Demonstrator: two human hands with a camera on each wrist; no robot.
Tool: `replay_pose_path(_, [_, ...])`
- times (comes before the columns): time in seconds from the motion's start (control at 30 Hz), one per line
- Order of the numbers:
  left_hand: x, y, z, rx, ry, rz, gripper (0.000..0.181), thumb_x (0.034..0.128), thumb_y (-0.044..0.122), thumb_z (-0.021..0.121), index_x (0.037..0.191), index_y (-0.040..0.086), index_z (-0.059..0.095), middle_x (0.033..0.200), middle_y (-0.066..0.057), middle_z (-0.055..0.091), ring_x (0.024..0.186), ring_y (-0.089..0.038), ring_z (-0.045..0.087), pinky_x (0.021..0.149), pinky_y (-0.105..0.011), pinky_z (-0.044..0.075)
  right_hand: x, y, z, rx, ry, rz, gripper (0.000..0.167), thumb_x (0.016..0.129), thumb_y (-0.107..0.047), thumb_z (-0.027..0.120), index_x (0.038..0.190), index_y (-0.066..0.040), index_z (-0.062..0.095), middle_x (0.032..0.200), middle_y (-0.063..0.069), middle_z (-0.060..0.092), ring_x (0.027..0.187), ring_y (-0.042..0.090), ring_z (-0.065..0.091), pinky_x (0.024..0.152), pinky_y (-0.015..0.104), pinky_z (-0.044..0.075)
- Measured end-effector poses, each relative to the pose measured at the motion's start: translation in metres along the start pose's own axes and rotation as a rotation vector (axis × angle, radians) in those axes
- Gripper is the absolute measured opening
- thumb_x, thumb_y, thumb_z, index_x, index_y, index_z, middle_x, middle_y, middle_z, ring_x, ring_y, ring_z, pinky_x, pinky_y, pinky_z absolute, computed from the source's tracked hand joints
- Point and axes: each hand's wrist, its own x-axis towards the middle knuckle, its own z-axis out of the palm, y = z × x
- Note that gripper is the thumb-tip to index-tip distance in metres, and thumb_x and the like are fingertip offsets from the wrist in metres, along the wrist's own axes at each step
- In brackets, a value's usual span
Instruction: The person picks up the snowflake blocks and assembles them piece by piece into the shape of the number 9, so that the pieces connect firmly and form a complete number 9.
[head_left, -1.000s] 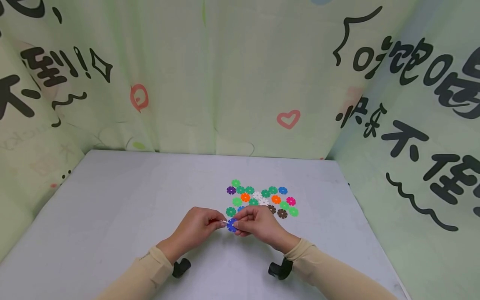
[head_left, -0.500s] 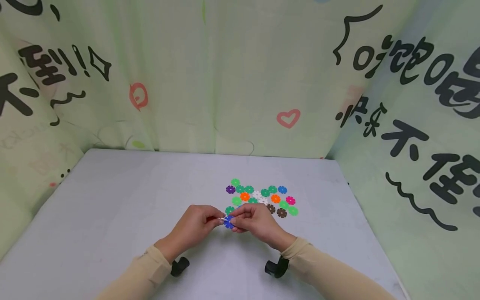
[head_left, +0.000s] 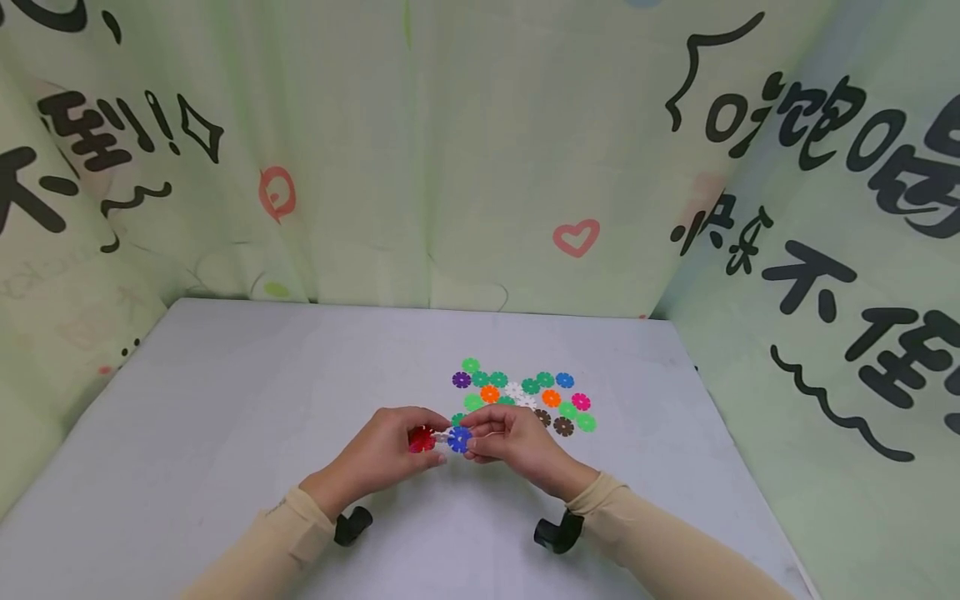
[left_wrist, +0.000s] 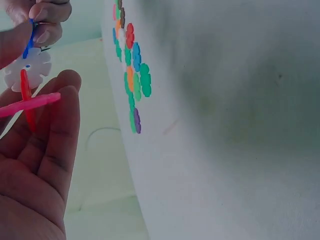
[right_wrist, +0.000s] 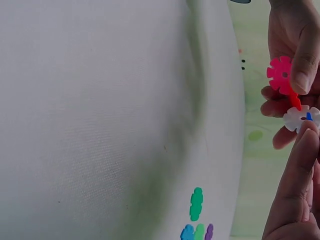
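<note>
Both hands are on a small chain of notched plastic snowflake discs, raised off the table. My left hand [head_left: 375, 448] holds its left end, where a red disc [head_left: 421, 439] shows between spread thumb and fingers. A pink disc [left_wrist: 36, 103] crosses the red one in the left wrist view, and a white disc [left_wrist: 41, 63] joins the red to the blue. My right hand [head_left: 517, 442] pinches the blue disc [head_left: 458, 439] between thumb and fingers. Its fingertips hide part of that disc.
Loose snowflake discs lie just beyond the hands, among them a purple one [head_left: 461, 380], an orange one [head_left: 551, 398] and a brown one [head_left: 563, 426]. They lie on a white table [head_left: 247, 375]. Printed curtains [head_left: 450, 167] hang behind and at both sides.
The left hand's thumb and fingers have spread from their pinch near the white disc, and the red disc has come into sight. The chain has turned and risen slightly; the right hand keeps the blue disc.
</note>
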Motion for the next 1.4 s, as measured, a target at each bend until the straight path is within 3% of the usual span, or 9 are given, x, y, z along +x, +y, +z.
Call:
replay_pose_path(0.3, [0.000, -0.001, 0.000, 0.060, 0.026, 0.033, 0.033, 0.0835, 0.012, 0.082, 0.115, 0.013, 0.074, 0.108, 0.004, 0.071, 0.092, -0.010, 0.065, 0.077, -0.021, 0.053, 0.000, 0.002, -0.003, 0.044, -0.043, 0.011, 0.032, 0.092, -0.005, 0.070, 0.122, 0.002, 0.065, 0.105, 0.016, 0.069, 0.099, 0.037, 0.068, 0.086, 0.037, 0.055])
replay_pose_path(0.57, [0.000, -0.002, 0.004, 0.063, 0.018, 0.050, 0.027, 0.0845, 0.014, 0.081, 0.111, 0.011, 0.075, 0.104, 0.004, 0.072, 0.087, -0.009, 0.063, 0.075, -0.025, 0.054, 0.000, 0.005, -0.002, 0.046, -0.076, 0.006, 0.032, 0.092, -0.006, 0.071, 0.123, 0.000, 0.066, 0.108, 0.016, 0.069, 0.103, 0.039, 0.067, 0.086, 0.037, 0.055])
replay_pose_path(0.93, [-0.002, -0.005, 0.007, 0.051, 0.014, 0.083, 0.030, 0.0827, 0.015, 0.083, 0.111, 0.010, 0.075, 0.104, 0.003, 0.072, 0.079, -0.008, 0.059, 0.071, -0.025, 0.053, 0.000, 0.008, 0.001, 0.055, -0.065, -0.006, 0.029, 0.091, -0.002, 0.069, 0.120, 0.002, 0.066, 0.104, 0.016, 0.069, 0.093, 0.028, 0.070, 0.085, 0.038, 0.056])
replay_pose_path(1.17, [-0.002, -0.004, 0.009, 0.049, 0.003, 0.077, 0.033, 0.0827, 0.019, 0.083, 0.114, 0.011, 0.074, 0.105, 0.005, 0.072, 0.080, -0.008, 0.059, 0.071, -0.024, 0.053, -0.001, 0.009, 0.003, 0.065, -0.046, 0.021, 0.029, 0.091, -0.002, 0.068, 0.119, 0.004, 0.065, 0.103, 0.016, 0.069, 0.097, 0.035, 0.069, 0.085, 0.037, 0.056])
replay_pose_path(1.4, [-0.002, -0.002, 0.011, 0.070, 0.019, 0.079, 0.035, 0.0822, 0.019, 0.084, 0.114, 0.010, 0.073, 0.104, 0.004, 0.071, 0.077, -0.007, 0.058, 0.068, -0.023, 0.053, 0.000, 0.012, 0.006, 0.127, -0.015, 0.032, 0.027, 0.091, 0.001, 0.068, 0.117, 0.007, 0.064, 0.098, 0.015, 0.070, 0.088, 0.023, 0.070, 0.085, 0.038, 0.056])
